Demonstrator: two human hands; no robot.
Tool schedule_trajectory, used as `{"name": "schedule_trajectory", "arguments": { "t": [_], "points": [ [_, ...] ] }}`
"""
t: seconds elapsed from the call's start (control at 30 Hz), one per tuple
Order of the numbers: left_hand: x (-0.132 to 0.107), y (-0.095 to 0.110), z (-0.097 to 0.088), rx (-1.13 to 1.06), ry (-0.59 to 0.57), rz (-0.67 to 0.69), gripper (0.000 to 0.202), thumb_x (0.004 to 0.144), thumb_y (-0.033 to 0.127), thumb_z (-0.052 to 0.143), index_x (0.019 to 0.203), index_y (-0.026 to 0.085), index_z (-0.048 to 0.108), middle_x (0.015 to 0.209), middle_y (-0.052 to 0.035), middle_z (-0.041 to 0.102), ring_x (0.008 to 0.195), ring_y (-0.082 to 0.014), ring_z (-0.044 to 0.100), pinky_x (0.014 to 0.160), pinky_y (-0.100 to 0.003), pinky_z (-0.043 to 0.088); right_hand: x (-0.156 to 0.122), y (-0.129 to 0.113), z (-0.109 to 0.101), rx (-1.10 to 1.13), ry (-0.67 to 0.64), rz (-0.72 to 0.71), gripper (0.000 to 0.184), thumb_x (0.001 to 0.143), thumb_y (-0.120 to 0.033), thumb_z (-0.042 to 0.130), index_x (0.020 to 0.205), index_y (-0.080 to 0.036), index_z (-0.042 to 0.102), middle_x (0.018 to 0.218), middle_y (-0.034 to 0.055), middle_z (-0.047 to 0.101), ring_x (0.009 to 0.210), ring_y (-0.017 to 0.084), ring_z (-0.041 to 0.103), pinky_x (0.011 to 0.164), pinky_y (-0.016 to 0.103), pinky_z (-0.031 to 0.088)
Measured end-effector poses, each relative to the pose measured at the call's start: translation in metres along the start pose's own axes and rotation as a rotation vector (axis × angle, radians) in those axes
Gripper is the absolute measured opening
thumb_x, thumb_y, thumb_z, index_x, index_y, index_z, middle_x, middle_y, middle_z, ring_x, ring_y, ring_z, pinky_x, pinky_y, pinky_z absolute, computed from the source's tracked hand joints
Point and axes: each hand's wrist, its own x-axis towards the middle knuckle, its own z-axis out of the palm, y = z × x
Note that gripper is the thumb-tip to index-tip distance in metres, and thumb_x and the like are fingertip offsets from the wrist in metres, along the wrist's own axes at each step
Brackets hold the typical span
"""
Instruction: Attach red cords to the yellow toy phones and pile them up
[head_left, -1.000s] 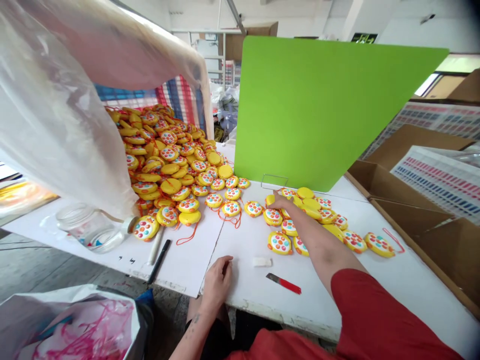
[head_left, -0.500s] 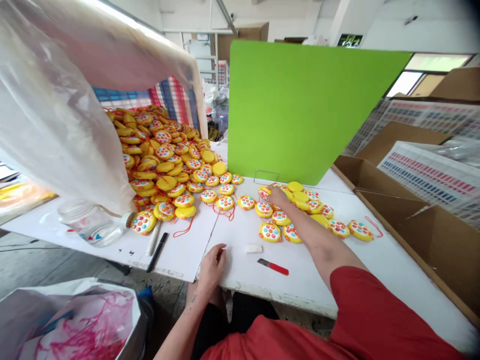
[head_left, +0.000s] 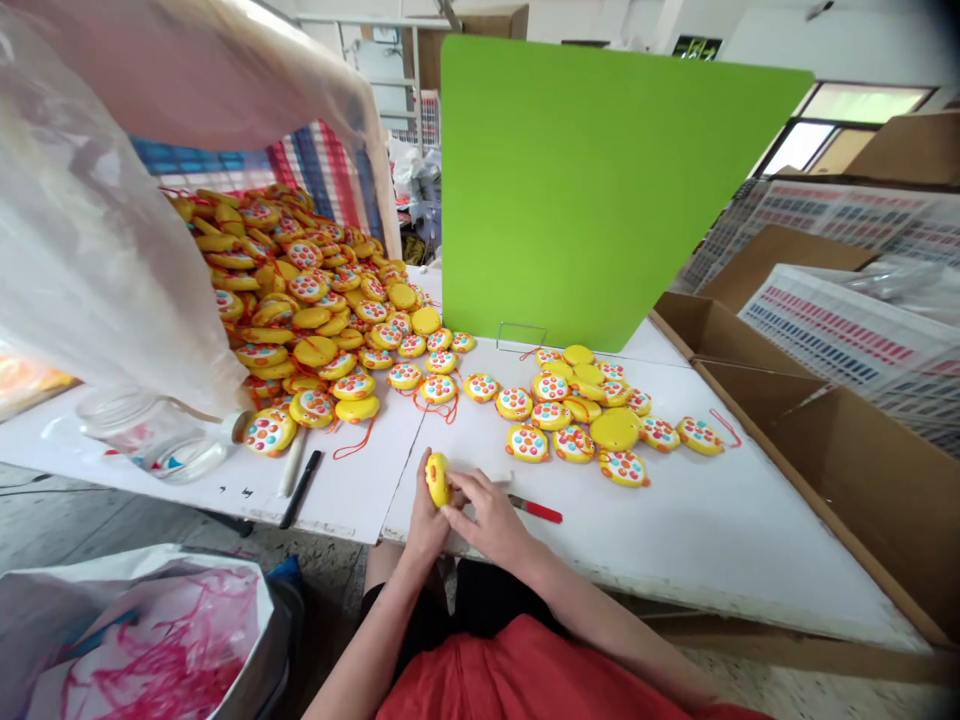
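Between my two hands, over the table's front edge, a small yellow toy point(head_left: 436, 480) is held up on its side, its yellow rim facing me. My left hand point(head_left: 426, 518) wraps round it from the left and below. My right hand point(head_left: 486, 512) grips its right side with bent fingers. Just behind the right hand lie a white block point(head_left: 491, 477), partly covered, and a red-handled cutter point(head_left: 541, 510). Farther back, a loose group of the same yellow toys point(head_left: 551, 415) with coloured dots lies on the white table point(head_left: 660, 530).
A big heap of yellow toys point(head_left: 315, 350) spills from a sack at left. Near it are a clear jar point(head_left: 180, 460) and a black marker point(head_left: 301, 490). A green board point(head_left: 585, 190) stands behind; cardboard boxes point(head_left: 810, 430) line the right. A bag of pink strings point(head_left: 165, 640) sits lower left.
My right hand has come back from the group of toys to my left hand at the front edge. A yellow toy is now held between both hands. The view has shifted slightly.
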Motion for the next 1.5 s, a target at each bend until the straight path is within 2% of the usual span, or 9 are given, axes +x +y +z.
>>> {"name": "schedule_trajectory", "arguments": {
  "t": [0.13, 0.27, 0.47, 0.63, 0.83, 1.03, 1.23, 1.4, 1.5],
  "points": [
    [-0.005, 0.004, -0.012, -0.200, 0.039, -0.201, 0.074, 0.066, 0.030, 0.077, 0.131, 0.024, 0.041, 0.115, -0.0060, 0.058, 0.100, -0.0202, 0.060, 0.088, -0.034, 0.050, -0.006, 0.023, -0.012, -0.056, -0.035, 0.006, 0.029, 0.088, -0.022, 0.056, 0.116, -0.021, 0.060, 0.105, 0.0073, 0.063, 0.099, 0.019, 0.060, 0.089, 0.035, 0.050],
    [-0.007, 0.010, -0.018, -0.487, -0.073, -0.402, 0.058, 0.066, 0.032, 0.078, 0.117, 0.020, 0.054, 0.112, -0.0090, 0.062, 0.099, -0.0239, 0.062, 0.084, -0.041, 0.054, -0.003, 0.063, -0.024, -0.331, -0.053, 0.053, 0.033, 0.084, -0.012, 0.057, 0.116, -0.018, 0.062, 0.117, 0.0110, 0.062, 0.110, 0.024, 0.055, 0.099, 0.043, 0.044],
    [-0.007, 0.010, -0.022, -0.513, -0.169, -0.354, 0.067, 0.061, 0.022, 0.082, 0.121, 0.020, 0.052, 0.117, -0.0109, 0.060, 0.103, -0.0247, 0.060, 0.087, -0.041, 0.052, -0.007, 0.090, -0.020, -0.353, -0.113, 0.117, 0.028, 0.084, -0.013, 0.055, 0.109, -0.019, 0.066, 0.102, 0.0091, 0.068, 0.101, 0.024, 0.060, 0.094, 0.042, 0.046],
    [-0.008, 0.006, -0.022, -0.424, -0.167, -0.315, 0.087, 0.056, 0.016, 0.083, 0.132, 0.025, 0.041, 0.120, -0.0078, 0.057, 0.103, -0.0211, 0.058, 0.088, -0.037, 0.051, 0.001, 0.061, -0.023, -0.032, 0.127, 0.141, 0.027, 0.086, -0.026, 0.057, 0.111, -0.021, 0.064, 0.101, 0.0076, 0.066, 0.090, 0.021, 0.062, 0.076, 0.034, 0.054],
    [-0.005, 0.003, -0.016, -0.449, -0.130, -0.343, 0.087, 0.055, 0.012, 0.077, 0.133, 0.025, 0.038, 0.119, -0.0065, 0.056, 0.094, -0.0166, 0.059, 0.079, -0.029, 0.052, 0.008, 0.010, -0.003, -0.089, -0.021, -0.145, 0.026, 0.091, -0.022, 0.052, 0.112, -0.029, 0.066, 0.099, 0.0055, 0.064, 0.093, 0.020, 0.057, 0.084, 0.036, 0.049],
    [-0.004, 0.005, -0.011, -0.440, -0.078, -0.363, 0.080, 0.053, 0.011, 0.072, 0.127, 0.022, 0.044, 0.108, -0.0042, 0.061, 0.084, -0.0141, 0.059, 0.074, -0.026, 0.050, 0.023, 0.014, 0.014, -0.382, 0.007, -0.138, 0.028, 0.092, -0.017, 0.047, 0.103, -0.025, 0.071, 0.085, 0.0077, 0.060, 0.082, 0.022, 0.051, 0.077, 0.036, 0.046],
    [-0.004, 0.003, -0.009, -0.357, -0.048, -0.308, 0.067, 0.055, 0.014, 0.069, 0.120, 0.018, 0.050, 0.097, -0.0037, 0.064, 0.082, -0.0155, 0.059, 0.069, -0.024, 0.049, 0.022, 0.011, 0.017, -0.384, -0.085, -0.259, 0.026, 0.090, -0.017, 0.048, 0.100, -0.024, 0.071, 0.085, 0.0071, 0.059, 0.082, 0.022, 0.050, 0.076, 0.036, 0.043],
    [-0.004, 0.002, -0.009, -0.423, -0.060, -0.333, 0.062, 0.054, 0.011, 0.070, 0.112, 0.017, 0.050, 0.086, 0.0011, 0.060, 0.072, -0.0111, 0.056, 0.061, -0.020, 0.047, 0.026, 0.015, 0.019, -0.368, 0.013, -0.123, 0.028, 0.091, -0.017, 0.045, 0.101, -0.024, 0.071, 0.084, 0.0071, 0.058, 0.082, 0.021, 0.051, 0.077, 0.034, 0.044],
    [-0.003, 0.001, -0.009, -0.421, -0.033, -0.318, 0.052, 0.054, 0.013, 0.071, 0.103, 0.015, 0.053, 0.080, 0.0022, 0.059, 0.068, -0.0095, 0.054, 0.058, -0.019, 0.045, 0.024, 0.013, 0.019, -0.357, -0.066, -0.221, 0.028, 0.090, -0.016, 0.046, 0.099, -0.025, 0.071, 0.084, 0.0071, 0.059, 0.082, 0.022, 0.051, 0.077, 0.035, 0.044]
  ]
}}
